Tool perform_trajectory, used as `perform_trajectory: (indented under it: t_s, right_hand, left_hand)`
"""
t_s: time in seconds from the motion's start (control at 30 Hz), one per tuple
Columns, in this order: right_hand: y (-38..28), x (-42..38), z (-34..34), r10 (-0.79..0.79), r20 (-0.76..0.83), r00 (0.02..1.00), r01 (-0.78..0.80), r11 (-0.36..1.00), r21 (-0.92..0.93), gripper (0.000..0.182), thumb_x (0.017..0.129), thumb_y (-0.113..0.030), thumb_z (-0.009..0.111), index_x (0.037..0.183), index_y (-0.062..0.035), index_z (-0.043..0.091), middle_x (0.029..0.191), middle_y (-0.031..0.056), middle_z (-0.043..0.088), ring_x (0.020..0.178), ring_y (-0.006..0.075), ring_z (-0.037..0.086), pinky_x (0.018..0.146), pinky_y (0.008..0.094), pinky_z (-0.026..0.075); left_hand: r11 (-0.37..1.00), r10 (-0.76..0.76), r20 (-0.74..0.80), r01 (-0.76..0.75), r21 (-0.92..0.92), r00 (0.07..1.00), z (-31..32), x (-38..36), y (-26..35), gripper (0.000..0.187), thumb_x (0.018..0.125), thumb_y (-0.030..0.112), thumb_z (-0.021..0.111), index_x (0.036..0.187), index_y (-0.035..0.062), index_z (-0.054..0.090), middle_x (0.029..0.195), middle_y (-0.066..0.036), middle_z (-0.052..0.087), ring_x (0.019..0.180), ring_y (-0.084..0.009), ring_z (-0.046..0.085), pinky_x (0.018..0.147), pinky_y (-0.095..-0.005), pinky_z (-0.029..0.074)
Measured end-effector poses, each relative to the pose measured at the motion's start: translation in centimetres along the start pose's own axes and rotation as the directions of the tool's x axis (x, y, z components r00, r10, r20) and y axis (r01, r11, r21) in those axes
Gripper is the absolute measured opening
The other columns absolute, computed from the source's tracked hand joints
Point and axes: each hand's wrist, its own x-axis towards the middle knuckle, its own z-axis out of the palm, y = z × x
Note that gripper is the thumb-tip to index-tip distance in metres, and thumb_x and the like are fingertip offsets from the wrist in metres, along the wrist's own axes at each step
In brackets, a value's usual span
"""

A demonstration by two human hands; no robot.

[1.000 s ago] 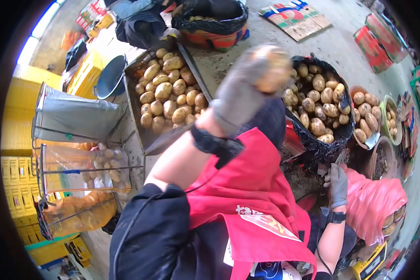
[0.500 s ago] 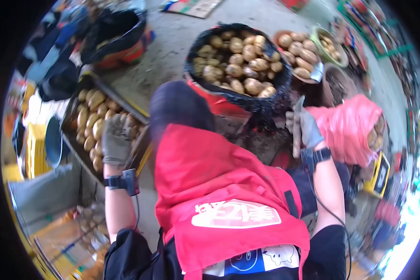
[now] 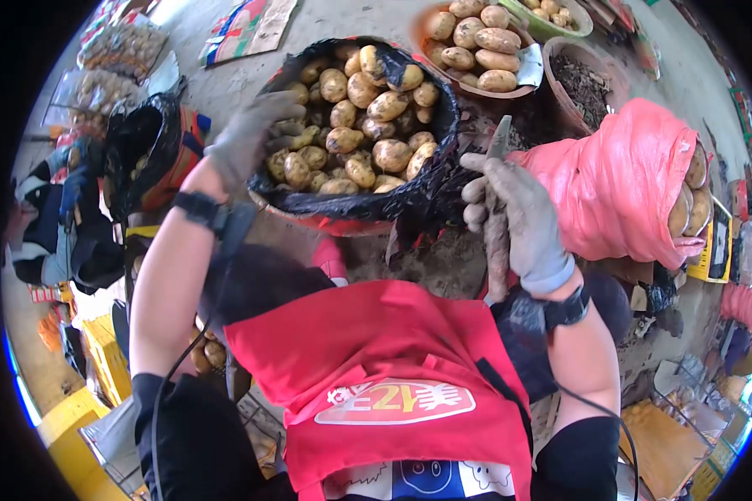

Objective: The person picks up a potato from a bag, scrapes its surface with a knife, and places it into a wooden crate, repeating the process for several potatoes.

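Potatoes (image 3: 391, 155) fill the lined tub (image 3: 330, 223) ahead of us, forward and right of our left hand (image 3: 251, 138), which hovers blurred at its left rim, fingers apart, nearer them than our right hand (image 3: 533, 230). That one is clamped on a knife-like tool (image 3: 497, 255), its long axis pointing forward. A pink sack (image 3: 610, 188) crowds its outer side; a reddish bowl (image 3: 424, 29) sits beyond.
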Motion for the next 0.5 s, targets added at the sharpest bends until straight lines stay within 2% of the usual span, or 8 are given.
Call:
perform_trajectory:
  t_s: [0.1, 0.17, 0.2, 0.27, 0.3, 0.33, 0.4, 0.5]
  right_hand:
    - [-1.4, -0.1, -0.2, 0.102, -0.041, 0.994, -0.099, 0.993, 0.067, 0.038, 0.109, -0.032, 0.058, 0.129, -0.0010, 0.065, 0.093, 0.0046, 0.066, 0.074, 0.0112, 0.063, 0.066, 0.0252, 0.051]
    - [-1.5, 0.5, -0.9, 0.180, -0.086, 0.980, -0.168, 0.978, 0.126, 0.036, 0.109, -0.027, 0.058, 0.131, 0.0005, 0.064, 0.093, 0.0053, 0.067, 0.072, 0.0108, 0.062, 0.067, 0.0254, 0.051]
    - [-1.7, 0.9, -1.1, 0.186, -0.095, 0.978, -0.172, 0.975, 0.138, 0.036, 0.109, -0.027, 0.058, 0.131, 0.0005, 0.064, 0.093, 0.0053, 0.067, 0.072, 0.0108, 0.062, 0.067, 0.0254, 0.051]
    - [-2.3, 1.5, -1.6, 0.231, -0.110, 0.967, -0.215, 0.966, 0.142, 0.034, 0.109, -0.024, 0.058, 0.131, 0.0004, 0.064, 0.092, 0.0057, 0.068, 0.072, 0.0105, 0.063, 0.067, 0.0254, 0.052]
    - [-2.4, 1.7, -1.8, 0.222, -0.105, 0.969, -0.203, 0.966, 0.161, 0.032, 0.108, -0.022, 0.058, 0.130, 0.0005, 0.064, 0.090, 0.0052, 0.068, 0.070, 0.0097, 0.063, 0.065, 0.0248, 0.052]
    - [-2.2, 2.0, -2.0, 0.228, -0.117, 0.966, -0.207, 0.963, 0.174, 0.032, 0.108, -0.022, 0.058, 0.130, 0.0005, 0.064, 0.090, 0.0052, 0.068, 0.070, 0.0097, 0.063, 0.065, 0.0248, 0.052]
    - [-1.6, 2.5, -2.4, 0.204, -0.125, 0.971, -0.181, 0.968, 0.174, 0.031, 0.108, -0.022, 0.060, 0.129, 0.0002, 0.065, 0.087, 0.0047, 0.068, 0.069, 0.0092, 0.063, 0.063, 0.0243, 0.052]
    - [-1.6, 2.7, -2.6, 0.204, -0.128, 0.971, -0.182, 0.969, 0.168, 0.026, 0.106, -0.022, 0.063, 0.120, -0.0004, 0.067, 0.084, 0.0036, 0.068, 0.067, 0.0083, 0.062, 0.061, 0.0245, 0.051]
  left_hand:
    - [0.993, -0.045, 0.082, 0.036, 0.109, 0.996, 4.8, 8.6, -2.9, 0.048, 0.101, 0.031, 0.071, 0.143, 0.0120, 0.056, 0.114, 0.000, 0.069, 0.087, -0.0096, 0.067, 0.073, -0.0239, 0.057]
    - [0.881, -0.017, -0.001, 0.016, 0.473, 1.000, 10.0, 12.0, -4.0, 0.059, 0.098, 0.028, 0.074, 0.150, 0.0110, 0.051, 0.116, -0.002, 0.069, 0.093, -0.0117, 0.066, 0.083, -0.0297, 0.057]
    - [0.724, 0.140, 0.076, -0.155, 0.672, 0.987, 11.3, 14.2, -5.6, 0.075, 0.092, 0.034, 0.078, 0.156, 0.0126, 0.045, 0.122, -0.011, 0.070, 0.107, -0.0250, 0.068, 0.095, -0.0388, 0.056]
    - [0.330, 0.367, 0.102, -0.232, 0.915, 0.925, 15.3, 15.6, -5.8, 0.087, 0.086, 0.041, 0.078, 0.161, 0.0184, 0.039, 0.131, -0.022, 0.067, 0.123, -0.0383, 0.064, 0.106, -0.0454, 0.050]
    - [0.342, 0.221, 0.031, -0.107, 0.933, 0.975, 17.0, 16.0, -4.5, 0.088, 0.085, 0.041, 0.074, 0.162, 0.0232, 0.036, 0.139, -0.034, 0.058, 0.134, -0.0464, 0.056, 0.111, -0.0505, 0.047]
    - [0.235, 0.303, -0.057, -0.016, 0.972, 0.951, 18.8, 16.2, -4.3, 0.085, 0.086, 0.040, 0.074, 0.161, 0.0259, 0.038, 0.141, -0.035, 0.056, 0.132, -0.0462, 0.058, 0.109, -0.0501, 0.049]
    - [0.225, 0.233, -0.110, 0.056, 0.973, 0.966, 20.0, 17.4, -3.3, 0.082, 0.087, 0.040, 0.074, 0.160, 0.0266, 0.038, 0.144, -0.033, 0.054, 0.131, -0.0450, 0.059, 0.107, -0.0507, 0.051]
    - [0.055, 0.151, -0.051, 0.044, 0.998, 0.987, 19.6, 18.6, -1.7, 0.074, 0.091, 0.044, 0.072, 0.156, 0.0222, 0.044, 0.142, -0.021, 0.061, 0.130, -0.0385, 0.062, 0.106, -0.0506, 0.051]
